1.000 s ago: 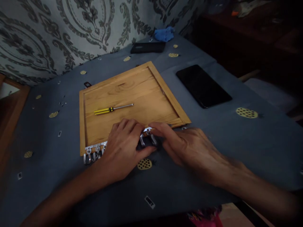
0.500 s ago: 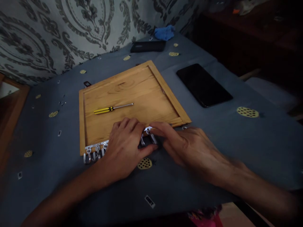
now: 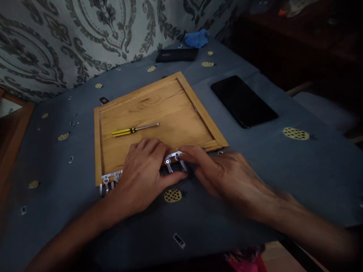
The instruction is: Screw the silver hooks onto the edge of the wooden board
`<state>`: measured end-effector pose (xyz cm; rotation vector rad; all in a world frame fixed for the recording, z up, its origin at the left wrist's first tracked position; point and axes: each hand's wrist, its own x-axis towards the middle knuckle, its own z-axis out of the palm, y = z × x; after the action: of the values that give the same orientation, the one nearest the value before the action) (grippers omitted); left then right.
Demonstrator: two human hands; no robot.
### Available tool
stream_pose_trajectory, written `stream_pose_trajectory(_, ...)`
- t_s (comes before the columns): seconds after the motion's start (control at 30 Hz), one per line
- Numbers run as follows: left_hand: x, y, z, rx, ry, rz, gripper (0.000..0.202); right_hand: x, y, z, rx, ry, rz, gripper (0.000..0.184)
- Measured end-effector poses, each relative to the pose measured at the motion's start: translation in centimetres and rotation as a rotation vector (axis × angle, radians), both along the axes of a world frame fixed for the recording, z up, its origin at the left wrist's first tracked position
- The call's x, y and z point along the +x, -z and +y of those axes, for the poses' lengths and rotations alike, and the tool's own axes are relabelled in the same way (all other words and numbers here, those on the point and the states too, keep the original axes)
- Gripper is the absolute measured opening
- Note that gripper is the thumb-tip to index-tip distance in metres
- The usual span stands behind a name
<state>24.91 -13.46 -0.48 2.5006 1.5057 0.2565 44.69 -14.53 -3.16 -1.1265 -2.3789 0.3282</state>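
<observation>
A framed wooden panel [image 3: 147,109] lies on the cloth, with a silver metal hook rail [image 3: 168,161] along its near edge. My left hand [image 3: 143,172] is laid over the middle of this rail. Its fingers bend over the panel's edge and its thumb stretches right below the hooks. With bent fingers, my right hand [image 3: 224,173] grips the rail's right end; part of that grip is hidden. On the panel rests a screwdriver [image 3: 136,129] with a yellow and black handle, touched by neither hand.
A black smartphone [image 3: 244,101] lies right of the panel. Behind it are a dark flat case [image 3: 177,55] and a crumpled blue cloth [image 3: 196,38]. Small screw-like pieces [image 3: 74,124] lie at left. A patterned curtain [image 3: 85,37] hangs along the back.
My left hand has shifted a little left along the rail, uncovering more of it near the right end and covering hooks farther left. My right hand stays nearly in place.
</observation>
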Motion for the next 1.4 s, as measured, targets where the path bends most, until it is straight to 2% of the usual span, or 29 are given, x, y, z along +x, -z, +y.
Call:
stream_pose_trajectory(0.13,-0.1,-0.3,0.0,0.005,0.0,-0.004,0.035,0.1,0.1,-0.1,-0.002,-0.009,-0.005,0.036)
stream_pose_trajectory(0.3,0.5,0.3,-0.4,-0.046,0.023,-0.003,0.038,0.0,0.0,0.0,0.044,-0.008,-0.003,0.04)
stream_pose_trajectory(0.77,0.8,0.9,-0.5,-0.021,0.019,-0.024,0.032,0.0,0.0,0.1,-0.019,0.001,-0.004,0.036)
stream_pose_trajectory(0.9,0.8,0.7,-0.5,-0.042,0.014,-0.023,0.032,0.3,0.3,-0.1,-0.082,0.019,0.072,0.042)
stream_pose_trajectory(1.1,0.6,0.8,-0.5,-0.035,0.033,-0.046,0.033,0.9,0.0,-0.4,-0.151,0.14,0.244,0.048)
stream_pose_trajectory(1.4,0.6,0.8,-0.5,-0.049,0.034,-0.045,0.032,0.8,1.0,-0.5,-0.06,0.055,0.18,0.052)
